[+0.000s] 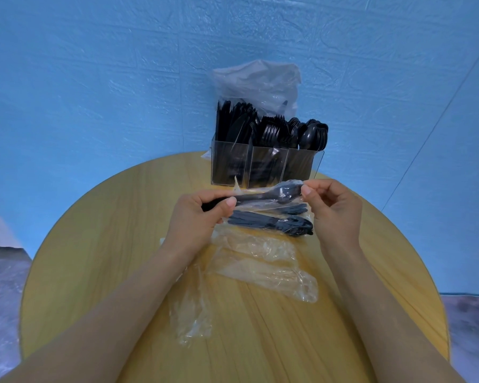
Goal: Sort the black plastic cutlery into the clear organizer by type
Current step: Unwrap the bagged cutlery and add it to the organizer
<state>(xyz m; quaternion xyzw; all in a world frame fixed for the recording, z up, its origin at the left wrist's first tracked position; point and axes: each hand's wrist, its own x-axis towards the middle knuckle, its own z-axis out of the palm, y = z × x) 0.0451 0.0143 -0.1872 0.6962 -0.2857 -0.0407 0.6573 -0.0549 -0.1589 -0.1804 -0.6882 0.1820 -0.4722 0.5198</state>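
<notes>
Just in front of the clear organizer (266,164), the left hand (197,217) is gripping the spoon (263,195) handle while the right hand (335,211) is pinching its wrapper (293,186), best peeled steadily off the bowl.

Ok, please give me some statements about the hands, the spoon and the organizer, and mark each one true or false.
1. The left hand grips the handle of a black spoon. True.
2. The spoon is fully out of its clear wrapper. False: the wrapper covers its bowl, pinched by the right hand.
3. The clear organizer is empty. False: it holds knives, forks and spoons.
4. Empty wrappers lie on the wooden table. True.
5. The organizer's spoons are in its left compartment. False: they are in the right one.
</notes>
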